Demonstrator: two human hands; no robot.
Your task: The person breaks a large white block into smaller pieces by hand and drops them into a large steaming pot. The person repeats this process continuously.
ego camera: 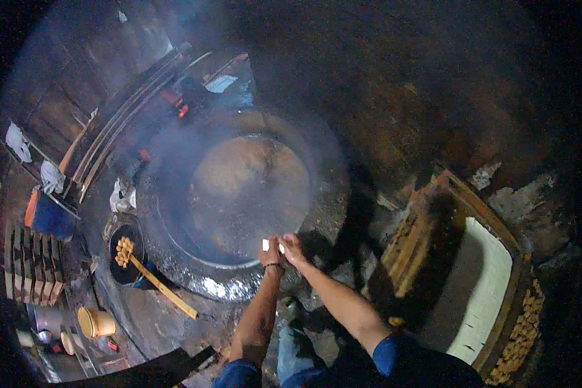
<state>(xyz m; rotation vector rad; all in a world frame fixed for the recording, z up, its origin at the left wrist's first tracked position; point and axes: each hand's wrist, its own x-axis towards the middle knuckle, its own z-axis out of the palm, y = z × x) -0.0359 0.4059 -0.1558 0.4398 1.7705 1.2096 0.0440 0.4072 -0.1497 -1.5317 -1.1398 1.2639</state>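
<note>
Both hands are together above the near rim of a large round cooking pan, from which steam or smoke rises. My left hand, with a dark band at the wrist, is closed around a small white piece. Beside it my right hand pinches a white piece between its fingers. The two may be parts of one thing; this cannot be told. Brownish liquid or food shows hazily in the pan. To the left, a wooden-handled ladle with round tan pieces in its bowl rests across a dark bucket.
At right stands a wooden trough holding a long pale slab, with tan lumps alongside. At left are a yellow tub, stacked wooden slats, a blue container and long poles.
</note>
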